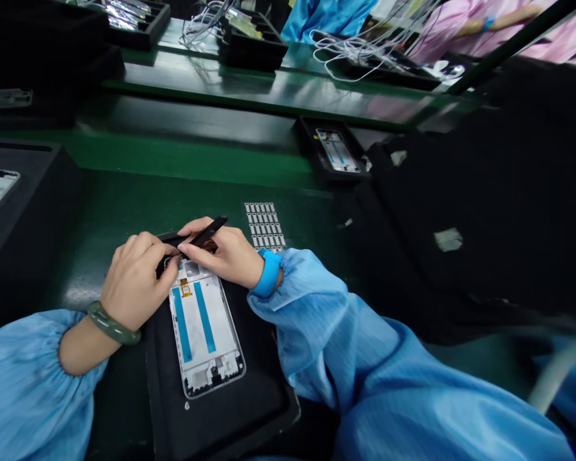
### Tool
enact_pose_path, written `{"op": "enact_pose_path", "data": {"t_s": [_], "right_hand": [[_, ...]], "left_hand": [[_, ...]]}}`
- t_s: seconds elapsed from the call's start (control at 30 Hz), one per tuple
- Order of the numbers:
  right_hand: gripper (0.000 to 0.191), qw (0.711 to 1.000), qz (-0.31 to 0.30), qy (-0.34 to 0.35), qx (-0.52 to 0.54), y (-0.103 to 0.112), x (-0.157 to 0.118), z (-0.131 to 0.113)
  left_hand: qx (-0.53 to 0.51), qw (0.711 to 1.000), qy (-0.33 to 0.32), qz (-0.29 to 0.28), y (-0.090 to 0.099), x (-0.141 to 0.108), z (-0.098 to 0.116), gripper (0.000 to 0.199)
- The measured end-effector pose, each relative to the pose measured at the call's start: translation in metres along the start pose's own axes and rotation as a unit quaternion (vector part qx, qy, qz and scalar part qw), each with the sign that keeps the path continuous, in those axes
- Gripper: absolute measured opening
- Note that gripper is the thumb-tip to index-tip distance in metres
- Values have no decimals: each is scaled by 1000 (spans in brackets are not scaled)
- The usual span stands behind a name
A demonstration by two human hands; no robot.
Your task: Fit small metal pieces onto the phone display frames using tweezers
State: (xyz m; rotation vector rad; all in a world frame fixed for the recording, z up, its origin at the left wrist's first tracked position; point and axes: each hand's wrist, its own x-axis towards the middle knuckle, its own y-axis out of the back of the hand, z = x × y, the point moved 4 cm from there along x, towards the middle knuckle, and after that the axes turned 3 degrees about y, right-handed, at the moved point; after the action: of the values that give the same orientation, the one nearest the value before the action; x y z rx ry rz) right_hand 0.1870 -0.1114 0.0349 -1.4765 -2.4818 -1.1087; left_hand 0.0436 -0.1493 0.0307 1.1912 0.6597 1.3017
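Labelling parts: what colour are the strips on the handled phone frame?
The strips are blue; see the head view.

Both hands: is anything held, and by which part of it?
The right hand holds a black pen-like tool near its lower end. Whether the left hand grips anything cannot be told.

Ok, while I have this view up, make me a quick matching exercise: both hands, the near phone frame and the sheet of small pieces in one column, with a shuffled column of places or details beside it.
Column one
1. Left hand
2. Right hand
3. Near phone frame
4. Sheet of small pieces

Column two
A. Bears two long blue strips
B. Has a green bangle at its wrist
C. Lies on the green tabletop
D. Holds a black pen-like tool

Right pairs: 1-B, 2-D, 3-A, 4-C
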Motion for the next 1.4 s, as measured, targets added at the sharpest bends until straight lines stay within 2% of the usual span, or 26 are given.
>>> {"op": "enact_pose_path", "data": {"t_s": [0.63, 0.8, 1.03, 1.27, 1.4], "right_hand": [[23, 1000, 2, -13, -11, 2, 2, -1], [22, 1000, -2, -16, -11, 1, 2, 0], [23, 998, 30, -43, 30, 4, 2, 4], [23, 999, -15, -16, 41, -1, 3, 2], [21, 999, -4, -23, 27, -1, 4, 2]], "left_hand": [[9, 1000, 0, 8, -1, 1, 0, 17], [42, 999, -1, 13, -1, 3, 1, 16], [43, 999, -3, 0, 1, 5, 1, 18], [1, 1000, -2, -16, 3, -6, 2, 23], [5, 1000, -7, -2, 2, -9, 2, 23]]}}
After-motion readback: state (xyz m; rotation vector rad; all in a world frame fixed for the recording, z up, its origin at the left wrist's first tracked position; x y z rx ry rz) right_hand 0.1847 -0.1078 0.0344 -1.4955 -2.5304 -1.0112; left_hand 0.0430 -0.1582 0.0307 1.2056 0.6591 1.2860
